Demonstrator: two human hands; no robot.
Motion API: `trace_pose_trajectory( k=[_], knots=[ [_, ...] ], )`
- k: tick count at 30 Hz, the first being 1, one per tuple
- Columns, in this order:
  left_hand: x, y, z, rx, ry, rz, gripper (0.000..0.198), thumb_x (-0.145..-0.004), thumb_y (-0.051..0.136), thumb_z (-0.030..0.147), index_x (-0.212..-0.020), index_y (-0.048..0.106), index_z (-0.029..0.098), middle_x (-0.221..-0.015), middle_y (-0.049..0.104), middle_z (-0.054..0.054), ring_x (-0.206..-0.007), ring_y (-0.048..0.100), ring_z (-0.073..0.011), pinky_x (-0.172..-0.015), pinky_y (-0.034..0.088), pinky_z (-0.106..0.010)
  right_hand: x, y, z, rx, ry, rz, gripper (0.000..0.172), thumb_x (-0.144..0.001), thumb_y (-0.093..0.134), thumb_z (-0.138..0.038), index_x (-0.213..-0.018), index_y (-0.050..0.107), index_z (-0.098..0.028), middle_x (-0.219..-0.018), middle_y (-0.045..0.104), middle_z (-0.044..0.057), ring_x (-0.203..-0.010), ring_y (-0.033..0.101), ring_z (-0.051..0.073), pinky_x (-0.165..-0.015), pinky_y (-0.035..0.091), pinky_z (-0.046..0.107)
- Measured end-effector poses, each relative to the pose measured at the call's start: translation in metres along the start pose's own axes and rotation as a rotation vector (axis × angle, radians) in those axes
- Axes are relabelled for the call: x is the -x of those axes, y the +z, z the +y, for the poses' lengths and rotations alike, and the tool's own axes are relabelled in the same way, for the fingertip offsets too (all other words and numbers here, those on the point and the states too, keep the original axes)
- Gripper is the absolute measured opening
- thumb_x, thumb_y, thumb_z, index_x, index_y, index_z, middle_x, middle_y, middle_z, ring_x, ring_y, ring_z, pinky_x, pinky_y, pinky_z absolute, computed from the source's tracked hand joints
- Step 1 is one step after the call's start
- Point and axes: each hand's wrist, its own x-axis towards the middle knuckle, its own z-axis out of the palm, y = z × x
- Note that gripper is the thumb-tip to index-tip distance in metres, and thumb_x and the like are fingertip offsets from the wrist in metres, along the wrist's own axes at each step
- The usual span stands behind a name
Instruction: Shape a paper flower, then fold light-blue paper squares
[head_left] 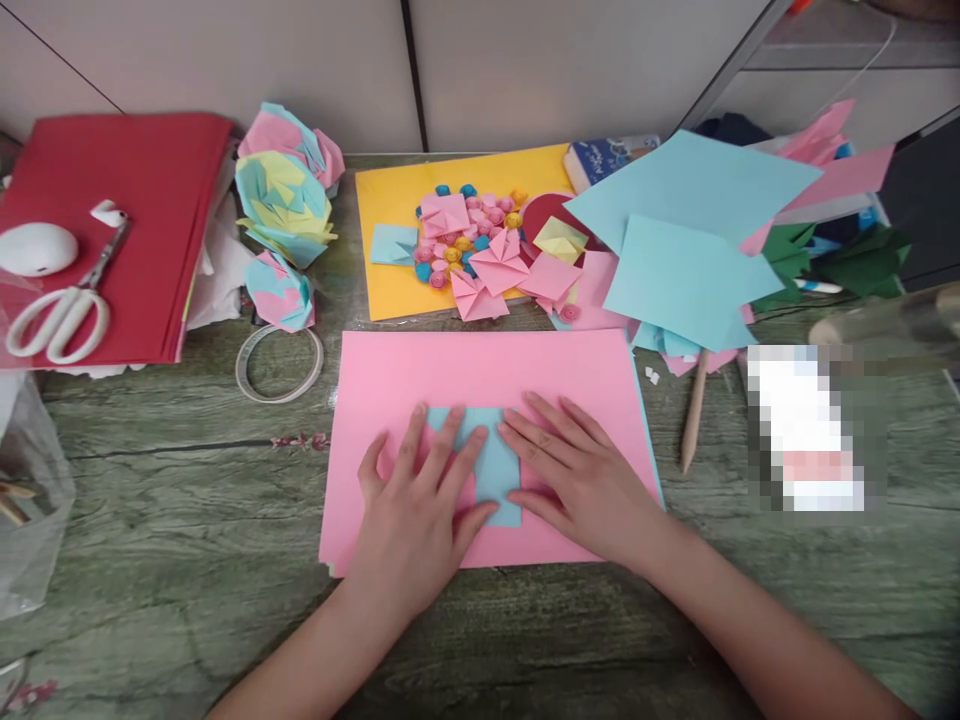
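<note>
A light blue piece of paper (499, 475) lies flat on a stack of pink paper sheets (480, 365). My left hand (412, 500) rests palm down over its left part, fingers spread. At its right edge my right hand (577, 470) lies flat, the fingertips touching the paper and the thumb near its lower right side. The left hand covers much of the paper's left side, so any fold there is hidden.
Behind the pink stack, a yellow sheet (390, 290) carries folded pink pieces and several small paper rolls. Paper flowers (289, 200), a roll of tape (244, 370) and scissors (67, 310) on red paper (150, 240) are left. A wooden stick (694, 420) and blue sheets (675, 280) lie right.
</note>
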Motion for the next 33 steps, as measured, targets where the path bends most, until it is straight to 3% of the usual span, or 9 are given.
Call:
trace_pose_trajectory(
  k=[8, 16, 33],
  knots=[
    [0.0003, -0.0001, -0.0001, -0.003, 0.0, 0.007, 0.056, -0.079, 0.044, 0.053, -0.129, 0.04, 0.027, -0.139, 0.033, -0.005, -0.13, 0.02, -0.0321, -0.098, 0.016, -0.051, 0.0024, -0.0027, 0.0, 0.031, -0.029, -0.049, 0.066, -0.081, 0.046, -0.049, -0.135, 0.028, -0.015, -0.141, 0.028, 0.005, -0.132, 0.012, 0.025, -0.107, 0.017, 0.05],
    [0.0003, 0.0005, -0.0023, -0.004, -0.005, -0.032, 0.057, -0.08, 0.04, 0.054, -0.131, 0.036, 0.028, -0.142, 0.027, -0.002, -0.13, 0.018, -0.0324, -0.099, 0.013, -0.053, 0.0081, 0.0039, -0.0036, 0.089, -0.216, -0.024, 0.045, -0.088, 0.041, -0.03, -0.131, 0.035, -0.016, -0.137, 0.036, 0.004, -0.13, 0.023, 0.019, -0.107, 0.019, 0.046],
    [-0.0011, 0.0039, -0.0045, 0.019, -0.004, -0.049, 0.056, -0.079, 0.044, 0.054, -0.13, 0.034, 0.034, -0.141, 0.028, -0.001, -0.13, 0.019, -0.033, -0.098, 0.013, -0.055, 0.005, 0.0022, -0.0004, 0.054, -0.222, -0.08, 0.047, -0.087, 0.043, -0.03, -0.131, 0.034, -0.018, -0.139, 0.031, 0.002, -0.13, 0.024, 0.021, -0.108, 0.011, 0.051]
  ],
)
